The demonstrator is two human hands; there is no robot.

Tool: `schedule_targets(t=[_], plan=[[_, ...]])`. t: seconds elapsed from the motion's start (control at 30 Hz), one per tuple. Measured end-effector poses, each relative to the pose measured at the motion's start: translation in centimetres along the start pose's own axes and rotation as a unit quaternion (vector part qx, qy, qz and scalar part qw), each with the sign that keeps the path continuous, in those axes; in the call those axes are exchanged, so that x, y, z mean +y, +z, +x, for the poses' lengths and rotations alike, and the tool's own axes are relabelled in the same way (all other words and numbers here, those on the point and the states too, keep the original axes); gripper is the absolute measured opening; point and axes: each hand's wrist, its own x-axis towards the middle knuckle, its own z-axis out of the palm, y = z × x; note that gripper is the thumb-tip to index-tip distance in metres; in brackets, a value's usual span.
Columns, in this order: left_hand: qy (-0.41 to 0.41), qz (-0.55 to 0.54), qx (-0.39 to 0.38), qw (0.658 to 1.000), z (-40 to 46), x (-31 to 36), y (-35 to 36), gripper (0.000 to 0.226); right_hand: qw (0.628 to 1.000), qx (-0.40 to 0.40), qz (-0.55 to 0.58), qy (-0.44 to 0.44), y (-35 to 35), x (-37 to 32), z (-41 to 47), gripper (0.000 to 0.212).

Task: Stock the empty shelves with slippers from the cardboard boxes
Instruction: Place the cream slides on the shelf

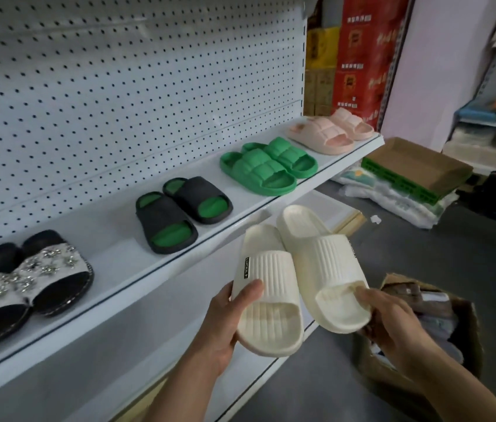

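Observation:
I hold a pair of cream ribbed slippers in front of the white shelf (149, 257). My left hand (225, 327) grips the left cream slipper (268, 303) at its toe end, thumb on the strap. My right hand (393, 324) grips the right cream slipper (323, 263) at its toe opening. On the shelf stand pairs in a row: black slippers with silver stars (24, 284), black-and-green slippers (179, 214), green quilted slippers (268, 166) and pink slippers (329, 129). An open cardboard box (454, 315) with more goods sits on the floor under my right hand.
A white pegboard (119, 86) backs the shelf. A lower shelf edge (271, 367) juts out below. On the floor to the right lie a flat cardboard tray (417, 166) with a green crate and plastic-wrapped bundles. Red and yellow cartons (365, 56) stack behind the shelf end.

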Motion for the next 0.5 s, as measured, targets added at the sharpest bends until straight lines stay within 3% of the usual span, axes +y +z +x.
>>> schedule_targets(t=[0.3,0.5], plan=[[0.055,-0.078,0.116,0.989,-6.4,1.3,-2.4,0.077,0.990,-0.136,-0.038,-0.023,4.2,-2.3,-1.5,0.021],[0.094,-0.095,0.186,0.973,-12.1,1.2,-4.7,0.056,0.972,-0.228,-0.046,-0.031,8.3,-2.1,-2.8,0.012]])
